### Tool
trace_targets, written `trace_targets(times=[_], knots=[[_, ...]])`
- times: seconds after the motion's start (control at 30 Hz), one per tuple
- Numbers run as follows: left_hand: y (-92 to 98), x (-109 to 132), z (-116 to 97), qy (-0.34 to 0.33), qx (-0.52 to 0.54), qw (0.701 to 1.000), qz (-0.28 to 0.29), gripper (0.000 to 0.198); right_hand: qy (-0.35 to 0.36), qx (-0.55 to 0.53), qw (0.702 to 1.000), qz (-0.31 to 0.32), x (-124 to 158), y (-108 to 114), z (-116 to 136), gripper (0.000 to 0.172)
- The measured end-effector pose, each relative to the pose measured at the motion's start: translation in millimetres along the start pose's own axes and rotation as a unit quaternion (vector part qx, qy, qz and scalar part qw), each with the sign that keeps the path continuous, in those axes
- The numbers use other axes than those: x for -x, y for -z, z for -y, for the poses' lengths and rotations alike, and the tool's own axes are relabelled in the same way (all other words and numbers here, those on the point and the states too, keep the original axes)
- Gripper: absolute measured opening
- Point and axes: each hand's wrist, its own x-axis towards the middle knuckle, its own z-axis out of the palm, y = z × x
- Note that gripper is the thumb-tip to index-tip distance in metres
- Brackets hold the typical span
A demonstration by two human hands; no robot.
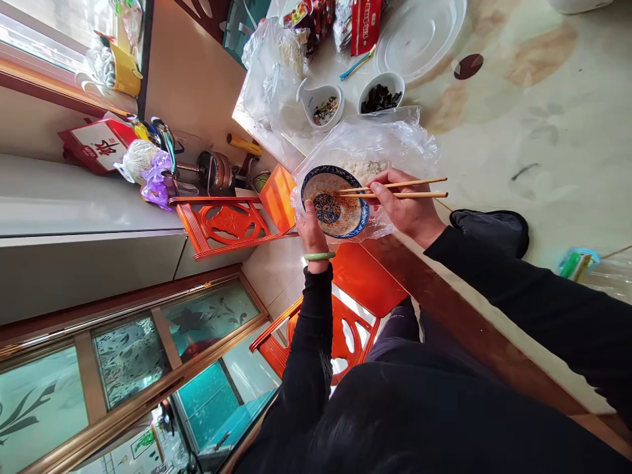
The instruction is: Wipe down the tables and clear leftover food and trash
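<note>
My left hand (311,232), with a green bangle at the wrist, grips the rim of a blue-rimmed bowl (307,189) tilted toward me. The bowl holds pale crumbly food with a dark patch. My right hand (403,205) is closed on a pair of wooden chopsticks (419,188) whose tips reach into the bowl. The bowl hangs over a clear plastic bag (395,141) with more pale food in it, at the table's edge.
On the marble-pattern table (518,118) stand a white bowl of dark pieces (380,95), a white spouted cup (322,105), a clear lid (419,33), red packets (364,23) and bags. Orange chairs (232,220) stand by the table. A dark cloth (491,227) lies near my right arm.
</note>
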Motion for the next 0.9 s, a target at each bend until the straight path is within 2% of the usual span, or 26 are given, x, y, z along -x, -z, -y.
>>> trace_targets(times=[0.1, 0.27, 0.43, 0.63, 0.8, 0.9], knots=[[-3.0, 1, -2, 0.009, -0.015, 1.0, 0.002, 0.052, 0.006, 0.014, 1.0, 0.015, 5, -1, 3, 0.027], [-3.9, 0, -1, -0.003, 0.001, 1.0, -0.007, 0.062, 0.055, 0.117, 0.991, -0.031, 11, 2, 4, 0.02], [-4.3, 1, 0, 0.0, 0.027, 1.0, -0.015, 0.062, 0.039, 0.042, 0.998, -0.01, 25, -14, 7, 0.018], [-5.3, 2, -1, 0.017, 0.024, 0.999, -0.024, 0.06, 0.054, 0.124, 0.988, -0.069, 37, -15, -5, 0.01], [-6.3, 4, -1, -0.006, 0.025, 1.0, -0.018, 0.054, 0.06, 0.106, 0.992, -0.04, 36, -18, -3, 0.011], [-6.5, 4, -2, -0.004, 0.021, 1.0, -0.019, 0.052, 0.045, 0.12, 0.989, -0.072, 35, -14, -4, 0.009]])
